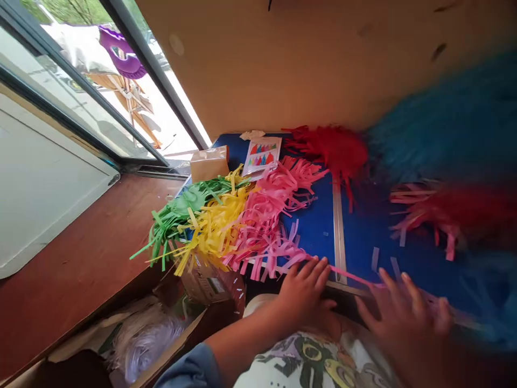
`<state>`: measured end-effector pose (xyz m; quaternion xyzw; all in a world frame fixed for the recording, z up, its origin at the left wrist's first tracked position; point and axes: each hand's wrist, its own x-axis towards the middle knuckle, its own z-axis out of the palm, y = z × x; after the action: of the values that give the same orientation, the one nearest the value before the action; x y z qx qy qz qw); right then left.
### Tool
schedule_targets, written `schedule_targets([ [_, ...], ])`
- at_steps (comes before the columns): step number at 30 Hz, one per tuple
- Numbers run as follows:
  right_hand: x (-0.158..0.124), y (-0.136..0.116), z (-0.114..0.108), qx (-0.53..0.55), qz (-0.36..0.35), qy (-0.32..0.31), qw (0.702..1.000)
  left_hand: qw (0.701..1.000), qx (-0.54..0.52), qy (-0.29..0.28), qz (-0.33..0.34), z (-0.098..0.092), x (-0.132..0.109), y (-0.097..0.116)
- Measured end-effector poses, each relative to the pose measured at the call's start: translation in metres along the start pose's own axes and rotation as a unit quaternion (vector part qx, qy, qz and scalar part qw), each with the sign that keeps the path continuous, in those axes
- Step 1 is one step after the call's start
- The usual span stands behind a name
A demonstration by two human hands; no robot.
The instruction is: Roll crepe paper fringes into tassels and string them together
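A twisted pink paper strip (350, 275) runs along the near edge of the blue table. My left hand (304, 288) lies on its left end beside the fringed pink tissue paper (266, 207), fingers stretched out flat. Farther right, my right hand (407, 312) rests over the strip, its fingers spread and slightly blurred. Left of the pink fringe are yellow fringe (218, 226) and green fringe (188, 205). Loose pale paper bits (375, 258) lie beyond my right hand.
Red fringe (333, 148) and a blurred blue fringe (452, 118) lie at the back right. A printed colour card (262, 156) and a wrapped tan block (209, 163) sit near the wall. Below left, an open cardboard box (189, 334) holds pale shredded material. A window (133, 81) is left.
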<state>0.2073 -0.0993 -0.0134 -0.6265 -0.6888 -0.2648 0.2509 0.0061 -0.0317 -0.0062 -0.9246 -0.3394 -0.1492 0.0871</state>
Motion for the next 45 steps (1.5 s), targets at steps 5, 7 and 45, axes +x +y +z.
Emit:
schedule_targets([
  [5, 0.018, -0.006, -0.004, -0.065, -0.016, 0.035, 0.997, 0.997, -0.015, 0.075, -0.004, -0.005, 0.01, -0.004],
  [7, 0.023, -0.012, -0.009, -0.053, -0.004, 0.016, 0.998, 0.995, -0.008, 0.095, 0.007, -0.007, 0.012, -0.005],
  [45, 0.047, -0.032, -0.042, 0.434, 0.205, -0.217, 0.85, 0.966, -0.16, 0.2, 0.03, -0.044, 0.021, -0.002],
])
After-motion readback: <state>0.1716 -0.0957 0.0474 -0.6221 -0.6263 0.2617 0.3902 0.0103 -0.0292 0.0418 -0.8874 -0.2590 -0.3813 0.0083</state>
